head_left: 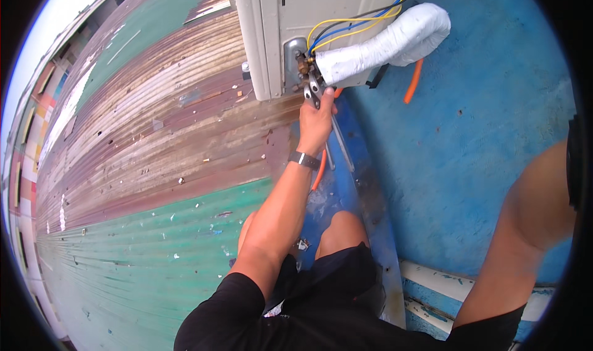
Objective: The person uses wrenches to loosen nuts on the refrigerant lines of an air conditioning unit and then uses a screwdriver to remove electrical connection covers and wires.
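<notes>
My left hand, with a dark band on its wrist, is closed round metal wrenches. Their heads reach up to the brass valve fittings low on the side of a beige air-conditioner outdoor unit. Below the hand, two thin metal bars run downward; whether they are wrench handles I cannot tell. Beside the fittings is the end of a white-wrapped pipe bundle. My right forearm rises at the right edge, its hand outside the picture.
Yellow, blue and black wires loop above the fittings. An orange tube sticks out by the blue wall. My legs straddle a narrow blue ledge. Corrugated roofing, green and rusty, slopes away at the left. Pale pipes lie low right.
</notes>
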`<act>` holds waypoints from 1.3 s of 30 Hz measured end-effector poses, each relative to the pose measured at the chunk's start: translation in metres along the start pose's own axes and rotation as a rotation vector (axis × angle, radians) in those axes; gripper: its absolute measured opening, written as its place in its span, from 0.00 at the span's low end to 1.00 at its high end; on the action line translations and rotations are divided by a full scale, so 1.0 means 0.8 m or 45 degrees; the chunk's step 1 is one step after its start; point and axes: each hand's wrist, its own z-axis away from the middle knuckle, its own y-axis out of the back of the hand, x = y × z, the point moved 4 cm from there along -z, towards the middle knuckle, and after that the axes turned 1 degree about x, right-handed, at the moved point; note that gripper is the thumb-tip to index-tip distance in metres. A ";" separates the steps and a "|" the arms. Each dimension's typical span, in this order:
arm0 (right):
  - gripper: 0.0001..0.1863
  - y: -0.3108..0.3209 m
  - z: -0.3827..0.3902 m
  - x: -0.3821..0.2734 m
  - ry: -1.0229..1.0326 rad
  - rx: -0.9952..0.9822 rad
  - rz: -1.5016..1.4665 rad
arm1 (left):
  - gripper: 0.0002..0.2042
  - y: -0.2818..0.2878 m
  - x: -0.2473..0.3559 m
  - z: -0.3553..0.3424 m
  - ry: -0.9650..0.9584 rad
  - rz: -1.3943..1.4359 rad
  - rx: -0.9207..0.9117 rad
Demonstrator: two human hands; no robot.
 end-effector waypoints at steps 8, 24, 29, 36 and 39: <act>0.27 0.015 -0.007 -0.016 0.019 -0.001 0.046 | 0.21 0.013 0.000 -0.002 0.084 -0.028 -0.035; 0.28 0.055 -0.005 -0.023 0.027 0.165 0.118 | 0.23 0.005 0.000 0.002 0.054 -0.002 -0.031; 0.28 -0.037 -0.013 0.039 -0.377 0.424 -0.301 | 0.20 0.028 -0.006 -0.002 0.076 -0.054 0.022; 0.33 -0.416 0.105 0.068 -0.866 -0.087 -0.988 | 0.21 0.017 0.001 0.002 0.013 -0.121 0.000; 0.24 -0.430 0.119 0.095 -0.966 0.040 -0.984 | 0.25 0.006 -0.010 0.004 0.109 -0.171 -0.012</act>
